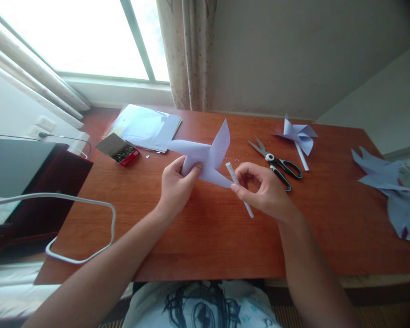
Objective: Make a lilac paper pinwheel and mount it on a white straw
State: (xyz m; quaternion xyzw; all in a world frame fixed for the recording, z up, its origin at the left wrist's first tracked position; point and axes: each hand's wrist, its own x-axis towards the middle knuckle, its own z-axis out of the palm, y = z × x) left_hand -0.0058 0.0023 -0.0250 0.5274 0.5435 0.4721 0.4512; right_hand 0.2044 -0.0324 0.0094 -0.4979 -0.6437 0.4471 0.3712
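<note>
A reddish-brown wooden table (205,237) stands against a pale wall, under a bright window with a patterned curtain (186,54) hanging at its right edge. The scissors (276,163) lie open near the middle of the far half and serve as the landmark. Just right of them, near the table's back edge, rests a finished paper pinwheel (298,135) on its white stick. Far to the right of the scissors, at the table's end, lie pale blue paper offcuts (392,191). Well left of the scissors sit an open box of pins (120,150) and, behind it, a stack of paper sheets (144,125). A white cable (82,228) loops off the table's left edge.

Both forearms reach in from the near edge. The left hand (174,189) is closed on the folded centre of a pale blue paper pinwheel (208,157), held just above the table left of the scissors, thumb on top. The right hand (263,189), just in front of the scissors, pinches a white rolled paper stick (239,189) between thumb and forefinger, its upper end touching the pinwheel's lower blade.

The right hand's fingers hide the stick's middle, and the left hand's fingers cover the pinwheel's centre. The box's contents are too small to identify with certainty.
</note>
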